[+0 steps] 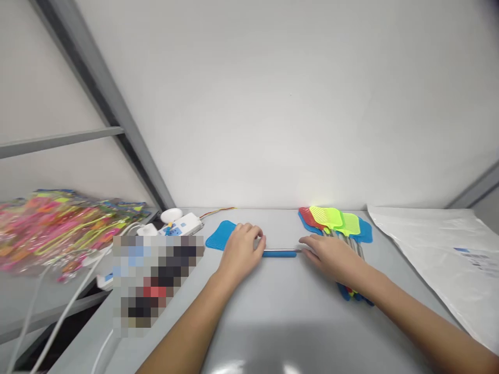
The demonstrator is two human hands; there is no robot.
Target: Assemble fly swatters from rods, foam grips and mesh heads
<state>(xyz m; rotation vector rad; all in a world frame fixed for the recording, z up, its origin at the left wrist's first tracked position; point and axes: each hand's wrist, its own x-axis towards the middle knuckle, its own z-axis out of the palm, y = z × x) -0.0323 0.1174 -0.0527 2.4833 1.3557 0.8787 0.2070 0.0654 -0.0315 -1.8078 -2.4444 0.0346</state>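
A blue fly swatter lies flat across the grey table, its head to the left and its metal rod and blue handle pointing right. My left hand is curled over the rod just behind the head. My right hand pinches the handle's right end with its fingertips. Under my right wrist lies a fanned pile of fly swatters in red, yellow-green and blue, handles toward me.
A white power strip with cables sits at the back left. Packaged colourful swatters fill a shelf on the left. A white plastic bag lies at the right. A white wall stands close behind the table.
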